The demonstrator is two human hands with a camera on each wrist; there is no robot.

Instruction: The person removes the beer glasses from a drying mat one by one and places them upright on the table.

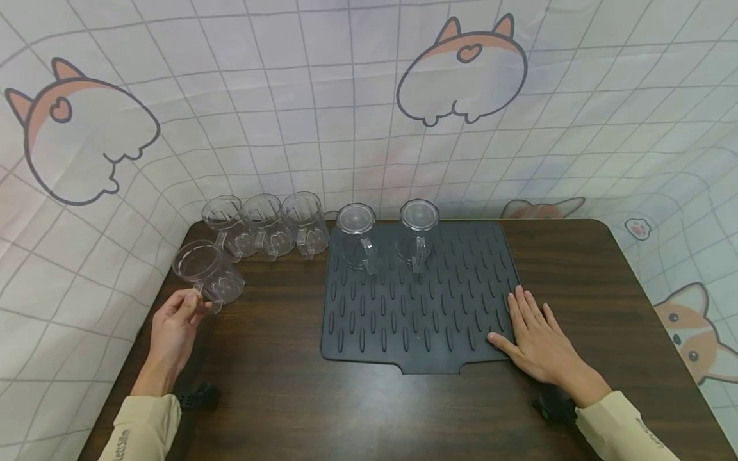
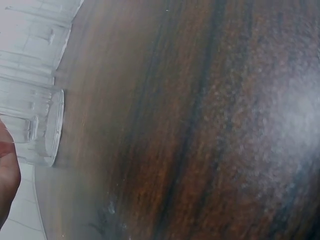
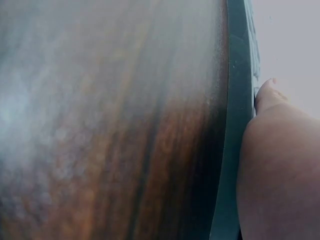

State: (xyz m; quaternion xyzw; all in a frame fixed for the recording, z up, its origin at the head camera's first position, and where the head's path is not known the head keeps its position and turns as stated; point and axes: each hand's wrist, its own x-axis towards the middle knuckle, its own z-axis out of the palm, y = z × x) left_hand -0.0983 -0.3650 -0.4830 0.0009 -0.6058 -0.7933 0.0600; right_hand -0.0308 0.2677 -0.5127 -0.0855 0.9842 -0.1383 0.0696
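Observation:
At the table's left side my left hand (image 1: 175, 323) pinches the handle of a clear glass mug (image 1: 221, 278), whose mouth faces up. The left wrist view shows this mug's base (image 2: 52, 127) and part of the fingers at the left edge. My right hand (image 1: 539, 342) lies flat with straight fingers over the right edge of a dark grey ridged drying mat (image 1: 369, 339). In the right wrist view the thumb (image 3: 272, 102) rests at the mat's edge. Two glass mugs, a left one (image 1: 356, 234) and a right one (image 1: 419, 234), stand upside down on the mat's back part.
Three more glass mugs (image 1: 227, 227) (image 1: 268, 227) (image 1: 308, 224) stand mouth up in a row at the back left, close behind the held one. The brown wooden table (image 1: 277, 384) meets a white gridded cloth (image 1: 357, 128) at the back and sides.

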